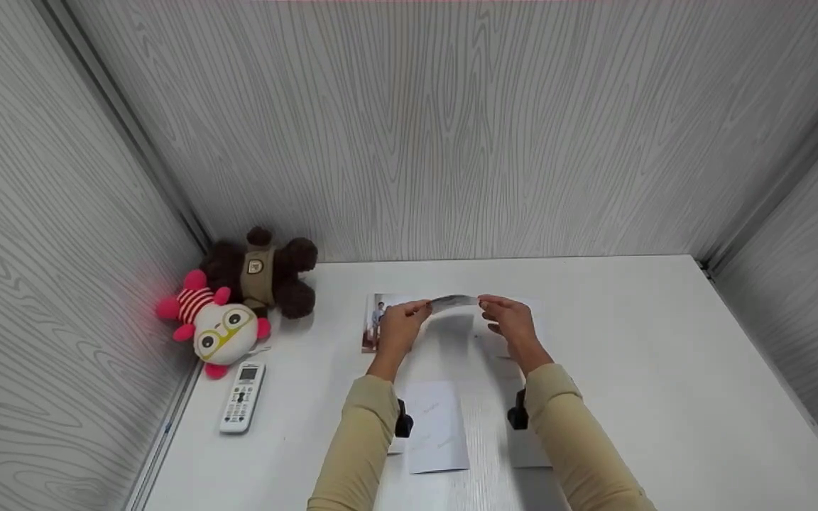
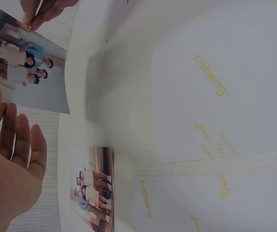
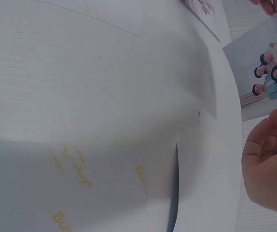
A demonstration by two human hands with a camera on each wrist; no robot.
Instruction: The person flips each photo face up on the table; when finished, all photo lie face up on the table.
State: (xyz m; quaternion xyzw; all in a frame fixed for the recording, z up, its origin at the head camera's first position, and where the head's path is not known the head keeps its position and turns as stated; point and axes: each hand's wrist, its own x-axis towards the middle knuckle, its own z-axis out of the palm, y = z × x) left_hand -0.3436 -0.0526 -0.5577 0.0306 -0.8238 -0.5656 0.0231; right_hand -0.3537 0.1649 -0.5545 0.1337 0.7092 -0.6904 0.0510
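Observation:
Both hands hold a bent photo print (image 1: 454, 303) above the table. My left hand (image 1: 400, 328) pinches its left edge, and my right hand (image 1: 512, 326) pinches the right edge. Several people in light clothes show on its picture side in the left wrist view (image 2: 20, 67). Behind my left hand, a second photo (image 1: 371, 328) lies picture up on the table, partly covered by the hand. Nearer the body, between the forearms, lies a white sheet (image 1: 437, 426) with faint printed lettering. Another white sheet (image 1: 531, 452) is partly hidden by the right sleeve.
At the left wall lie a brown plush toy (image 1: 260, 273) and a pink and white plush toy (image 1: 221, 326) with yellow glasses. A white remote control (image 1: 242, 399) is in front of them. Grey panels (image 1: 451, 128) enclose the white table (image 1: 664, 369).

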